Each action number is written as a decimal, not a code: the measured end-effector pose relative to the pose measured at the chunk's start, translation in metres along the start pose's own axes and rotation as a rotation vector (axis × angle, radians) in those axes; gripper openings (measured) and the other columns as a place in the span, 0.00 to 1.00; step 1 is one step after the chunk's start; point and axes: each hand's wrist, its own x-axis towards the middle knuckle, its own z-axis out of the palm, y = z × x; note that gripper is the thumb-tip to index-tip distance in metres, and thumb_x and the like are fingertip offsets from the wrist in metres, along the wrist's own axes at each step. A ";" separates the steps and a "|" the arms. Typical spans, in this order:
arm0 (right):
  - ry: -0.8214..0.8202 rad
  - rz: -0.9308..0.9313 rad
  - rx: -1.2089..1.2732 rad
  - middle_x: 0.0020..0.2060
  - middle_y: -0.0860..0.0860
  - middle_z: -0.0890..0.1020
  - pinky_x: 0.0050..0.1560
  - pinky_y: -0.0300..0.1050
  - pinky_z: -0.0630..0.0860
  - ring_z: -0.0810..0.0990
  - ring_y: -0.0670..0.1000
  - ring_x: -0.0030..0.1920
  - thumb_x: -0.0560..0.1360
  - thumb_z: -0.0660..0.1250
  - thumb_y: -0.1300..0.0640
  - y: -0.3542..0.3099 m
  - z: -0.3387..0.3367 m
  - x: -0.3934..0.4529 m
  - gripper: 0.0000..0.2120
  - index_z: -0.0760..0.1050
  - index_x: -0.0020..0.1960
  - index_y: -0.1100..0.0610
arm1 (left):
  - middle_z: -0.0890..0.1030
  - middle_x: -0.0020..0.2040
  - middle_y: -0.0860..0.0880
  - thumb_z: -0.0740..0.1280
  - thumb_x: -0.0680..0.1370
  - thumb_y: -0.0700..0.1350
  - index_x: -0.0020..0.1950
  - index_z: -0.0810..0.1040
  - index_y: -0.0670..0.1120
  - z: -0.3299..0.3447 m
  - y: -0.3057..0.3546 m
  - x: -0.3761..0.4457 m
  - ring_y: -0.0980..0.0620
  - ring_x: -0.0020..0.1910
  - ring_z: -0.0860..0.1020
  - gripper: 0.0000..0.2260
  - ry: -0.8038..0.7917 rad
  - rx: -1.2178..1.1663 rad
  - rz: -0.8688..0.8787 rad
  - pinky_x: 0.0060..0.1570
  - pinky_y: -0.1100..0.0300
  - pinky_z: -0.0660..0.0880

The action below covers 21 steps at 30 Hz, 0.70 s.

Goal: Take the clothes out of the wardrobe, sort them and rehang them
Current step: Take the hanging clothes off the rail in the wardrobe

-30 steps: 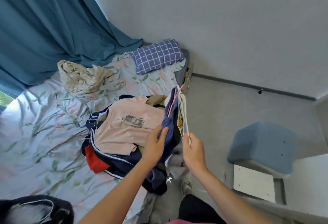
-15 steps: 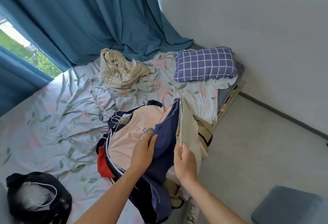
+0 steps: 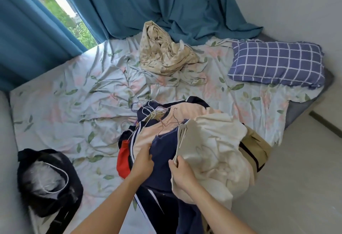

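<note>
Since a second ago the cream garment (image 3: 218,152) is lying flatter over the clothes pile (image 3: 166,122) at the bed's (image 3: 64,104) near edge, no longer standing upright. The left hand (image 3: 142,163) is pinching the navy garment (image 3: 164,152); the right hand (image 3: 182,172) is gripping the cream garment's edge by its white hanger (image 3: 182,131). No writing is legible. Open sheet is lying left of the pile, floor (image 3: 296,178) to the right.
</note>
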 end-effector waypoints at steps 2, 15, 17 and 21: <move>0.005 -0.004 -0.040 0.36 0.47 0.73 0.46 0.53 0.73 0.73 0.52 0.39 0.82 0.61 0.43 -0.004 0.017 0.008 0.17 0.64 0.41 0.52 | 0.78 0.53 0.53 0.58 0.78 0.30 0.64 0.74 0.53 -0.009 -0.015 0.002 0.52 0.49 0.77 0.23 0.032 0.034 -0.021 0.45 0.59 0.73; 0.003 -0.136 -0.223 0.65 0.51 0.78 0.68 0.51 0.70 0.71 0.54 0.69 0.85 0.58 0.50 -0.063 0.023 -0.049 0.16 0.71 0.71 0.52 | 0.78 0.63 0.51 0.64 0.82 0.43 0.74 0.74 0.51 -0.093 -0.024 -0.087 0.46 0.63 0.75 0.19 0.206 0.239 0.153 0.57 0.46 0.77; 0.101 -0.188 -0.279 0.67 0.49 0.76 0.68 0.49 0.69 0.69 0.53 0.70 0.85 0.58 0.50 -0.069 0.008 -0.088 0.17 0.70 0.72 0.51 | 0.79 0.62 0.51 0.66 0.82 0.45 0.74 0.74 0.51 -0.106 -0.004 -0.109 0.44 0.60 0.76 0.19 0.225 0.296 0.270 0.55 0.48 0.77; 0.315 -0.224 -0.341 0.70 0.46 0.72 0.70 0.48 0.68 0.65 0.51 0.72 0.85 0.58 0.47 -0.070 -0.026 -0.179 0.20 0.67 0.76 0.49 | 0.80 0.63 0.52 0.66 0.81 0.51 0.75 0.73 0.51 -0.111 0.042 -0.151 0.44 0.59 0.77 0.22 0.214 0.391 0.513 0.52 0.48 0.78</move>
